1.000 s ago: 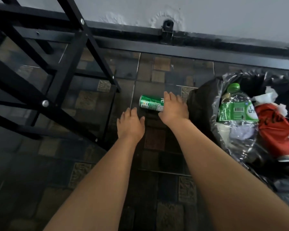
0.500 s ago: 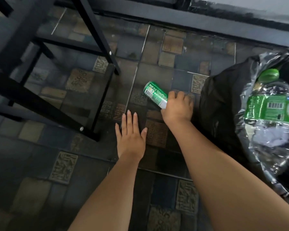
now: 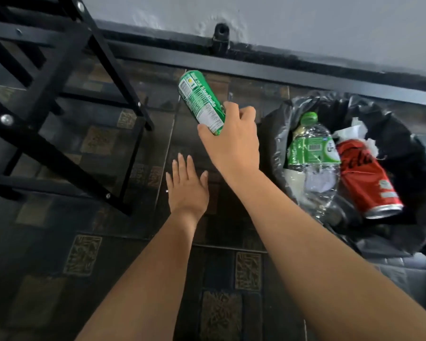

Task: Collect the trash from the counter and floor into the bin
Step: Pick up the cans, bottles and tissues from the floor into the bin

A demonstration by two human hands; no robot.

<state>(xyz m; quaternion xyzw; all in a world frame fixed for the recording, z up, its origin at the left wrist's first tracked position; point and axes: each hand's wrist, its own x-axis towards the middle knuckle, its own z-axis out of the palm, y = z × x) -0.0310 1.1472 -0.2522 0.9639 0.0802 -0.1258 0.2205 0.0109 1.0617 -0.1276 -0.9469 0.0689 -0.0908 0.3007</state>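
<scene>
Now the right grip (image 3: 231, 141) is curled round one end of the green can (image 3: 199, 102), whose long axis slants away to its left. The bin (image 3: 273, 134) gapes just right of it; the left grip (image 3: 187, 185), flat and empty, lies farther off.

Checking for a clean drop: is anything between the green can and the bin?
Nothing visible. The right hand holds the green can left of the bin, whose mouth is open.

Bin (image 3: 401, 134) cut off right; green can (image 3: 198, 99) base hidden.
</scene>
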